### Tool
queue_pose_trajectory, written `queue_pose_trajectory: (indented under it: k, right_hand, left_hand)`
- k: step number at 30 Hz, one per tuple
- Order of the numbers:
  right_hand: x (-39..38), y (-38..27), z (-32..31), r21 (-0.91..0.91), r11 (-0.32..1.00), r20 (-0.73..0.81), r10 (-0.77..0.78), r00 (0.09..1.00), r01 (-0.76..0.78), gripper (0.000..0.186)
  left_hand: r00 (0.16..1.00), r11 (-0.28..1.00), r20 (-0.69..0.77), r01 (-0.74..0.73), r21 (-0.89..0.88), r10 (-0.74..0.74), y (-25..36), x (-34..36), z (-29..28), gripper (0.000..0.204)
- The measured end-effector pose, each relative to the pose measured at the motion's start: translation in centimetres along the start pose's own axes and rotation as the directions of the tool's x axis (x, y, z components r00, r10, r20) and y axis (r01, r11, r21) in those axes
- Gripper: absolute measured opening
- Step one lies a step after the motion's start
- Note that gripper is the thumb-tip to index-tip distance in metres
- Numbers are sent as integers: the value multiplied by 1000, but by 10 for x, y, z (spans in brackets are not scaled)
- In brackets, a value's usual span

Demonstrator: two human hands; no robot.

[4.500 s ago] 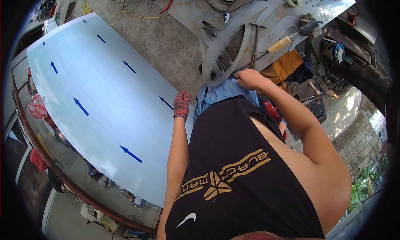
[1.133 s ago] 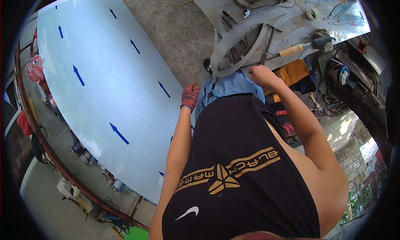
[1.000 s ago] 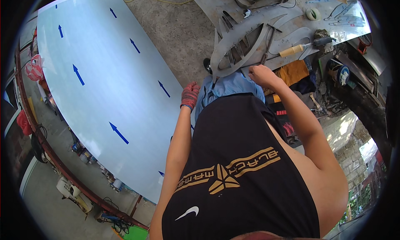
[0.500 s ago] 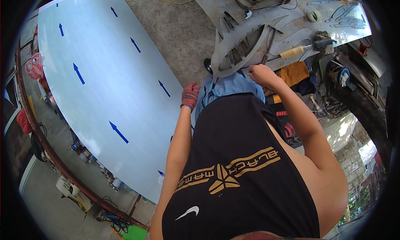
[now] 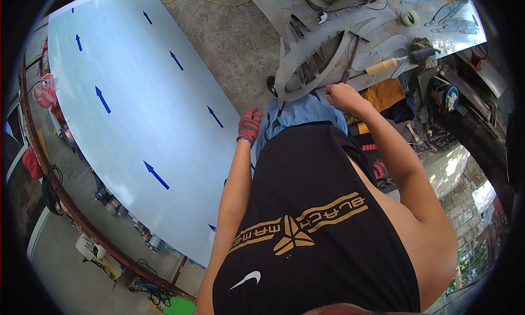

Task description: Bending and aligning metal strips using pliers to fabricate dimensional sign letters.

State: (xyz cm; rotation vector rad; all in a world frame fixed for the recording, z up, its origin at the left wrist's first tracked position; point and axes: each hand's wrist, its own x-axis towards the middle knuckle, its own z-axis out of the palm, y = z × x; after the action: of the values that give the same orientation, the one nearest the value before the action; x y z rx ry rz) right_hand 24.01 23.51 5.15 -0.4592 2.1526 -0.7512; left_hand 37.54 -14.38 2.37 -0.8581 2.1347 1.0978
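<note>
Fingers [image 5: 251,115] fold inward on the gloved left hand [image 5: 250,125] and the bare right hand [image 5: 344,98], though whether either grips anything cannot be told, and the metal frame [image 5: 301,47] lies just ahead of the right hand, the white sheet [image 5: 147,107] left of the left.

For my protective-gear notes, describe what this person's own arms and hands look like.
The left hand wears a mottled red-and-grey knitted glove, blue-edged at the wrist; the right hand is bare. No sleeve shows on the left arm or right arm, beside a black fabric top with gold and white markings.
</note>
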Motion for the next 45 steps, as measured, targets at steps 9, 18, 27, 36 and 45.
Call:
queue_pose_trajectory:
  k: [9,18,27,36,45]
  right_hand:
    - [3,-3,-13,-14,1000,8,15,1000,-14,21]
    - [5,-6,-21,-27,999,12,18,1000,-18,21]
    - [4,0,-14,-2,1000,2,10,1000,-10,21]
    - [4,3,-12,0,1000,-18,11,1000,-11,21]
    - [0,2,-17,1,1000,-4,19,1000,-19,20]
  left_hand:
    - [1000,1000,-8,-2,8,2,-5,4,-3,38]
    - [999,999,-8,-34,4,34,-5,3,-2,38]
    - [1000,1000,8,4,21,-5,0,2,-1,38]
    - [1000,1000,-22,2,-3,-3,-3,4,2,37]
    - [1000,1000,-25,-8,-23,8,-6,5,5,37]
